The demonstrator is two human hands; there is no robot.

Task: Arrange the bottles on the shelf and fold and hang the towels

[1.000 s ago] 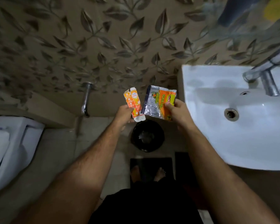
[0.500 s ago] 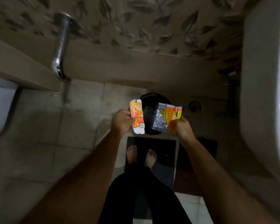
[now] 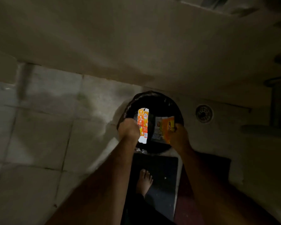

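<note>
So far we see nothing of the task's own things: no bottles, no shelf and no towels are in view, so we cannot tell where they are or how far they have been sorted. What we have instead is a bit of tidying. Our left hand [image 3: 128, 129] grips a flattened orange and white carton [image 3: 143, 125], its fingers curled round the carton's left edge. Our right hand [image 3: 178, 137] pinches an orange and silver wrapper [image 3: 163, 129] by its right side, fingers pressed together on it. Both pieces hang right over the open mouth of the black bin [image 3: 173, 108], which stands on the floor against the wall, with the floor drain [image 3: 203, 113] near it to the right and a dark mat [image 3: 162, 168] just in front. We judge this a clearing-up step, the rubbish not yet dropped; arranging the bottles and folding and hanging the towels seem to be left to do.
</note>
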